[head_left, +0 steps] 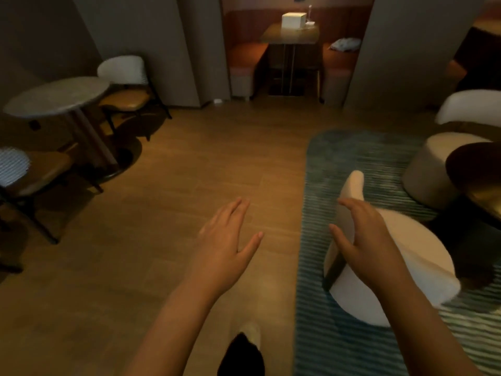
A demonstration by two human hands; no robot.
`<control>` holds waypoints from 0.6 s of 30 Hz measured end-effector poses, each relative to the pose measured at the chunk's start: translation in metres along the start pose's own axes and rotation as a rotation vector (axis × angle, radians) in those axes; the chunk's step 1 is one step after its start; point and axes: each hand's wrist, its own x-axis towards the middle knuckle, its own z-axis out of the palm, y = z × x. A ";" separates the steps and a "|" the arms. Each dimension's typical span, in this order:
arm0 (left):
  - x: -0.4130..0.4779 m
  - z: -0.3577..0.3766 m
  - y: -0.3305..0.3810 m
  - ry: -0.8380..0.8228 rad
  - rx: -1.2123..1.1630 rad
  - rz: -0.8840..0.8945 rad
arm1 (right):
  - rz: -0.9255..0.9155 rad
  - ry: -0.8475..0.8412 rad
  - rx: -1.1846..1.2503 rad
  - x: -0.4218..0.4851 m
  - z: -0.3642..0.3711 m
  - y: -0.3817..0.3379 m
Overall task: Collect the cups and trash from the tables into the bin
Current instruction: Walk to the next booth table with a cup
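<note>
My left hand [226, 241] is stretched out over the wooden floor, fingers apart, holding nothing. My right hand [359, 237] hovers over a white round chair [406, 270] on the rug, fingers spread and empty. Far ahead, in a booth, a table [290, 35] carries a white box [294, 20] and a small white item [310, 22] beside it. No cup or bin shows clearly in view.
A round grey table [58, 96] with chairs [124, 77] stands at the left. A teal striped rug [347, 158] covers the floor at right, with white stools [431, 172] and a dark round table [474, 169]. Grey wall panels flank the booth. A crumpled white cloth [345, 44] lies on the booth's right bench.
</note>
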 end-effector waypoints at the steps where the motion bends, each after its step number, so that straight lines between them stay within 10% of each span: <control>1: 0.036 0.008 -0.008 -0.017 -0.020 0.010 | 0.024 0.000 -0.010 0.027 0.005 0.008; 18: 0.660 0.140 0.088 -0.121 -0.092 0.590 | 0.333 0.305 -0.255 0.465 -0.078 0.264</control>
